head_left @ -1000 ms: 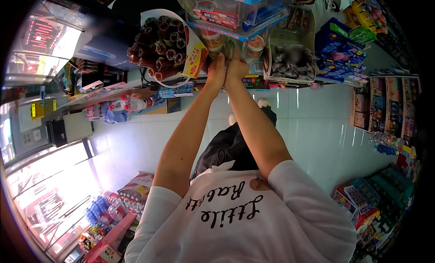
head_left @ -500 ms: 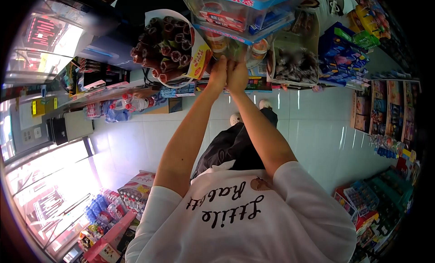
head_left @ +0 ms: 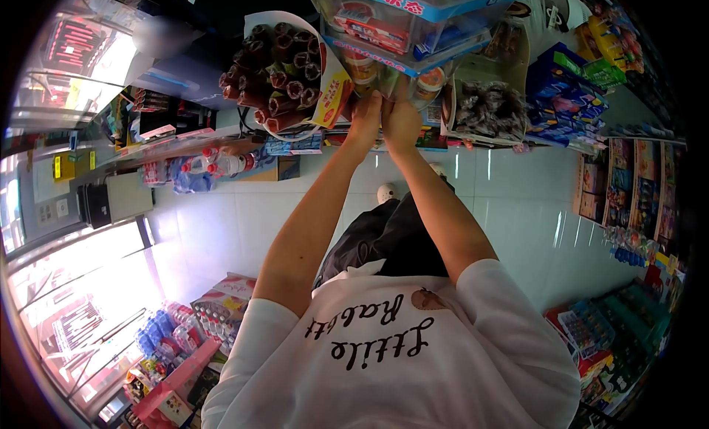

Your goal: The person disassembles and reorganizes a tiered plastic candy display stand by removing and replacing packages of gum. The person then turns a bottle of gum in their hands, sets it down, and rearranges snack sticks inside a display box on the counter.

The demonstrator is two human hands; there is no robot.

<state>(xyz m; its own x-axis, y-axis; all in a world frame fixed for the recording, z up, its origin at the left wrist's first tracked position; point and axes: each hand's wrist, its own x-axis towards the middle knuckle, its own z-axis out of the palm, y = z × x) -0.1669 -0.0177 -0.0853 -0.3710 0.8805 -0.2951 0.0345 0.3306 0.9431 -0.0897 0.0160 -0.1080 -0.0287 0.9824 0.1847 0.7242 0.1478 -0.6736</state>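
Observation:
My left hand (head_left: 365, 123) and my right hand (head_left: 401, 124) are close together at the counter's near edge, below a clear tiered display rack (head_left: 413, 39). Both look closed, with their fingers curled in; whatever lies between or behind them is too small and hidden to name. Inside the clear plastic just beyond the fingertips are orange-and-white round tubs (head_left: 430, 80). To the left of my left hand stands a white round container (head_left: 297, 136) of dark red wrapped sticks. A box of dark wrapped pieces (head_left: 490, 111) is to the right of my right hand.
Blue snack packets (head_left: 557, 89) lie on the counter's right side. Red-capped bottles (head_left: 229, 163) stand at lower left of the counter. Shelves of boxed goods (head_left: 628, 182) are at right, more bottles (head_left: 170, 329) at lower left, and tiled floor (head_left: 509, 215) between.
The counter goods and both hands have shifted slightly right in the view. The hands remain together beside the rack, and the right hand now looks more tightly curled.

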